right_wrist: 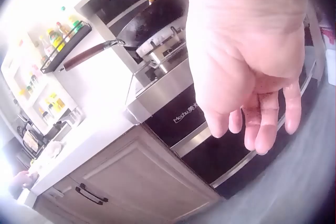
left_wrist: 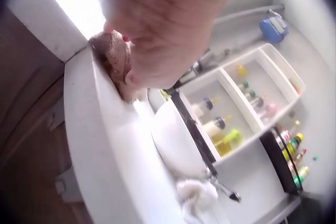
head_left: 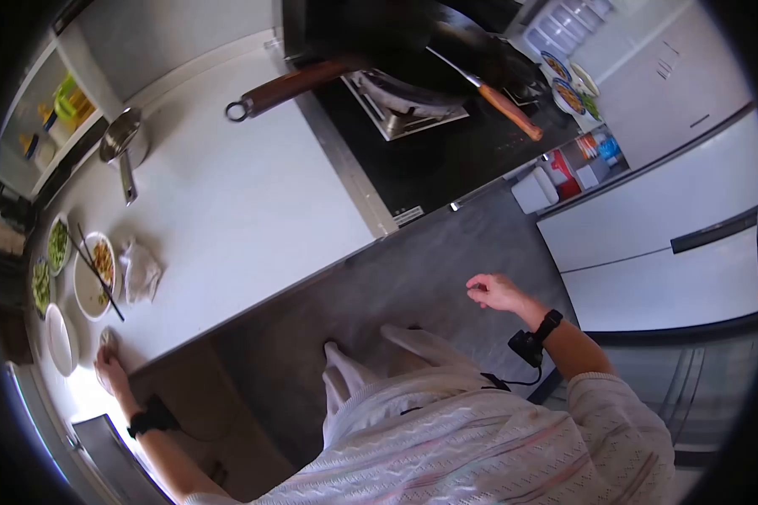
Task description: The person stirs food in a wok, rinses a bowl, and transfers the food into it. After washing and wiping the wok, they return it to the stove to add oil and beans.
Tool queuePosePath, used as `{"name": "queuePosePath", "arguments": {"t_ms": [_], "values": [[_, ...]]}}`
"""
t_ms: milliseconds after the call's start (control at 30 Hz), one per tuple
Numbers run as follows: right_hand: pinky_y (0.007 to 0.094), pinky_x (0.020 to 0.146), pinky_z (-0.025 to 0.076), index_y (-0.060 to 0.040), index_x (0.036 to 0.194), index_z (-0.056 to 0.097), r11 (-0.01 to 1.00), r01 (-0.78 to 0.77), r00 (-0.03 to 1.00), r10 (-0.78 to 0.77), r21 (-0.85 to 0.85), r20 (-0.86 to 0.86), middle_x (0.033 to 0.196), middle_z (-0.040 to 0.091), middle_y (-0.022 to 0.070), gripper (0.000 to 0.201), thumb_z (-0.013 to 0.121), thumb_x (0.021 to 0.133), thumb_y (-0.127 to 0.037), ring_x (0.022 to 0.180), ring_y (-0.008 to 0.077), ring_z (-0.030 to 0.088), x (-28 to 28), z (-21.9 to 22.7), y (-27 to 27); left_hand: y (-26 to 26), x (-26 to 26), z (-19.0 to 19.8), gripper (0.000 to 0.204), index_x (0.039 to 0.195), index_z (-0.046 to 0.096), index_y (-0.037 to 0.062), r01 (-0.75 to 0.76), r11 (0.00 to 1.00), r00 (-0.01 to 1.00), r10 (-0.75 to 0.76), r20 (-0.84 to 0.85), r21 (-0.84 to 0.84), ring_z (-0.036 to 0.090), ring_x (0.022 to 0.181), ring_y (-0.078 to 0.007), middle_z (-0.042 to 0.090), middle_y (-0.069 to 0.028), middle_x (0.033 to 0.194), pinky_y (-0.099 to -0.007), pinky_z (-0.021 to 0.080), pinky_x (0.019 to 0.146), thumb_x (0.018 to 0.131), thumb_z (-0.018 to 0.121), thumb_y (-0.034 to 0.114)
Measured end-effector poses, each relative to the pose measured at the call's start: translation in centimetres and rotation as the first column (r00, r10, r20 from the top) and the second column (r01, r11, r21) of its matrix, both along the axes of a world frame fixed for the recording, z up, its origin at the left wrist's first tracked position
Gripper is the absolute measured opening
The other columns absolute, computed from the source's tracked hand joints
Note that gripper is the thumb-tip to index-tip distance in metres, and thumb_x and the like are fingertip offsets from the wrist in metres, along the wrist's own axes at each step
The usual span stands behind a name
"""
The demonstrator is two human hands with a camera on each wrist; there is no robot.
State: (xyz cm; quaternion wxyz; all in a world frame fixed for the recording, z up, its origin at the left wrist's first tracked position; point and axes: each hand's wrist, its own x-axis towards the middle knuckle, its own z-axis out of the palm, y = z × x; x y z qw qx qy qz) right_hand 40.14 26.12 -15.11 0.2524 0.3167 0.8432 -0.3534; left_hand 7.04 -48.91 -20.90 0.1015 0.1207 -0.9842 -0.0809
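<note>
Your left hand (head_left: 109, 372) gripped a brown, rough-textured cloth (left_wrist: 119, 57) at the white countertop's (head_left: 227, 210) near left edge, beside an oval-looking white bowl (head_left: 61, 341) and a white food bowl (head_left: 86, 290) bearing 2 dark chopsticks (head_left: 113, 301). Your right hand (head_left: 499, 295) hung over grey floor (head_left: 446, 278), fingers loosely curled, narrowly spaced.

Left grip (left_wrist: 163, 27) partly hides a brownish thing (left_wrist: 119, 55) — right grip (right_wrist: 247, 58), wrist view, the wok (right_wrist: 155, 20).

Above and at Both Wrists

The head camera looks steeply down across the counter's (head_left: 227, 202) front edge. The left-wrist view peers closely past the left hand (left_wrist: 163, 29) at its corner; the right-wrist view, close past the right hand (right_wrist: 247, 50), slants along that edge. All share the white rack (left_wrist: 240, 97).
</note>
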Motion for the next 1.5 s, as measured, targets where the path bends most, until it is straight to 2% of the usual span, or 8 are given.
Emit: {"name": "queuePosePath", "arguments": {"t_ms": [167, 333, 467, 700, 833, 1100, 1433, 1500], "values": [[0.0257, 0.056, 0.047, -0.0026, 0.102, 0.058, 0.996, 0.079, 0.995, -0.081, -0.032, -0.062, 0.075, 0.061, 0.0044, 0.025, 0.058, 0.083, -0.019, 0.057, 0.0112, 0.058, 1.8, -2.2, 4.5, 13.0, 7.0, 4.4, 0.033, 0.109, 0.06, 0.002, 0.098, 0.921, 0.995, -0.094, -0.028, 0.378, 0.046, 0.059, -0.0089, 0.064, -0.004, 0.078, -0.0253, 0.04, 0.053, 0.079, 0.061, 0.016], [0.0257, 0.056, 0.047, -0.0024, 0.1, 0.058, 0.991, 0.077, 0.987, -0.091, -0.107, -0.135, 0.073, 0.061, 0.0042, 0.023, 0.058, 0.083, -0.018, 0.057, 0.011, 0.058, 2.1, -2.8, 10.0, 38.1, 10.1, 8.8, 0.025, 0.102, 0.06, -0.0018, 0.194, 0.642, 0.972, -0.231, -0.054, 0.742, 0.058, 0.082, -0.0148, 0.062, -0.0075, 0.092, -0.0286, 0.047, 0.077, 0.076, 0.06, -0.001], [0.0274, 0.055, 0.048, -0.0023, 0.098, 0.059, 0.99, 0.092, 0.977, -0.11, -0.105, -0.18, 0.071, 0.062, 0.0067, 0.027, 0.06, 0.081, -0.023, 0.056, 0.014, 0.06, 2.5, -2.8, 15.3, 58.9, 9.4, 10.9, 0.029, 0.099, 0.062, 0.0091, 0.797, 0.473, 0.6, -0.696, -0.395, 0.376, 0.059, 0.08, -0.0277, 0.059, -0.0091, 0.09, -0.032, 0.049, 0.068, 0.071, 0.061, 0.002], [0.0263, 0.054, 0.047, -0.0025, 0.092, 0.061, 0.996, 0.076, 0.964, -0.086, -0.049, -0.251, 0.064, 0.06, 0.0061, 0.021, 0.061, 0.079, -0.02, 0.055, 0.015, 0.06, 7.6, -1.3, 23.1, 80.8, 9.0, 5.6, 0.038, 0.116, 0.05, 0.0098, 0.895, 0.442, 0.43, -0.891, -0.144, -0.062, 0.039, 0.12, -0.0242, 0.048, -0.0083, 0.119, -0.0529, 0.031, 0.093, 0.078, 0.052, 0.013], [0.0258, 0.053, 0.047, -0.0016, 0.092, 0.061, 0.965, 0.184, 0.957, -0.22, -0.189, -0.189, 0.065, 0.061, 0.0068, 0.021, 0.06, 0.079, -0.018, 0.053, 0.0145, 0.059, 10.5, -2.1, 25.8, 78.0, 9.1, 6.0, 0.035, 0.113, 0.053, 0.0149, 0.91, 0.403, 0.397, -0.914, -0.077, -0.094, 0.035, 0.122, -0.0215, 0.045, -0.0044, 0.123, -0.0546, 0.027, 0.095, 0.079, 0.049, 0.013], [0.0267, 0.054, 0.047, -0.0006, 0.097, 0.058, 0.991, 0.133, 0.86, -0.131, -0.032, -0.492, 0.067, 0.061, 0.0082, 0.021, 0.06, 0.079, -0.011, 0.057, 0.0138, 0.059, 3.5, 2.4, 27.8, 63.2, 11.7, 7.2, 0.041, 0.116, 0.052, 0.0158, 0.738, 0.669, 0.675, -0.734, 0.075, -0.086, 0.041, 0.118, -0.0217, 0.046, -0.0047, 0.127, -0.0549, 0.026, 0.096, 0.076, 0.053, 0.007], [0.0288, 0.065, 0.047, -0.0136, 0.118, 0.049, 0.878, -0.224, 0.45, 0.478, 0.423, -0.754, 0.093, 0.057, 0.0054, 0.054, 0.067, 0.069, -0.003, 0.075, 0.0196, 0.057, -15.8, 15.9, 19.1, 50.2, 3.5, 5.7, 0.029, 0.102, 0.063, 0.0164, 0.513, 0.85, 0.855, -0.519, -0.016, -0.12, 0.054, 0.096, -0.0224, 0.059, -0.004, 0.109, -0.0416, 0.037, 0.086, 0.076, 0.054, 0.01], [0.0338, 0.076, 0.045, -0.0184, 0.122, 0.047, 0.651, -0.235, 0.317, 0.753, 0.722, -0.577, 0.111, 0.05, 0.0066, 0.064, 0.069, 0.064, -0.003, 0.092, 0.0228, 0.053, -17.9, 16.7, 18.0, 47.4, 0.3, 5.8, 0.031, 0.104, 0.063, 0.016, 0.365, 0.924, 0.93, -0.367, 0.009, -0.115, 0.054, 0.098, -0.0249, 0.059, -0.0054, 0.11, -0.0426, 0.038, 0.085, 0.075, 0.053, 0.011]]}}
